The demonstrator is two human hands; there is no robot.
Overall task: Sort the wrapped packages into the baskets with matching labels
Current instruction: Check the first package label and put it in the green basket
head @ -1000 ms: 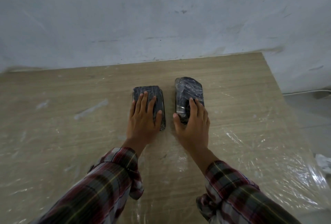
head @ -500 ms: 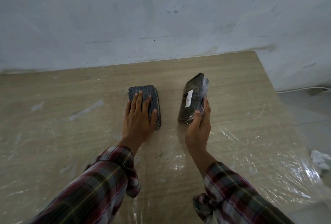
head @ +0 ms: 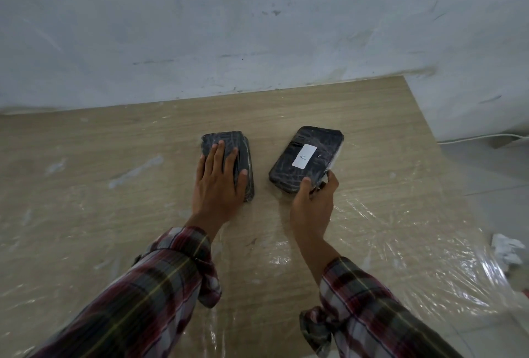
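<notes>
Two dark packages wrapped in clear film lie side by side on a wooden table [head: 357, 117]. My left hand [head: 219, 183] rests flat on top of the left package [head: 242, 157], fingers spread over it. My right hand [head: 313, 200] grips the near right corner of the right package [head: 306, 157], thumb on top. That package faces up with a white label reading "A" and lies at a slant. No basket is in view.
Loose clear plastic film [head: 415, 257] covers the near and right part of the table. The table's back edge meets a grey-white wall [head: 257, 28]. Crumpled white paper [head: 506, 249] lies beyond the right edge, near a white cable [head: 483, 137] on the floor.
My right hand has turned the right package over from its edge, so the side with the "A" label now faces up. My left hand has stayed on the left package.
</notes>
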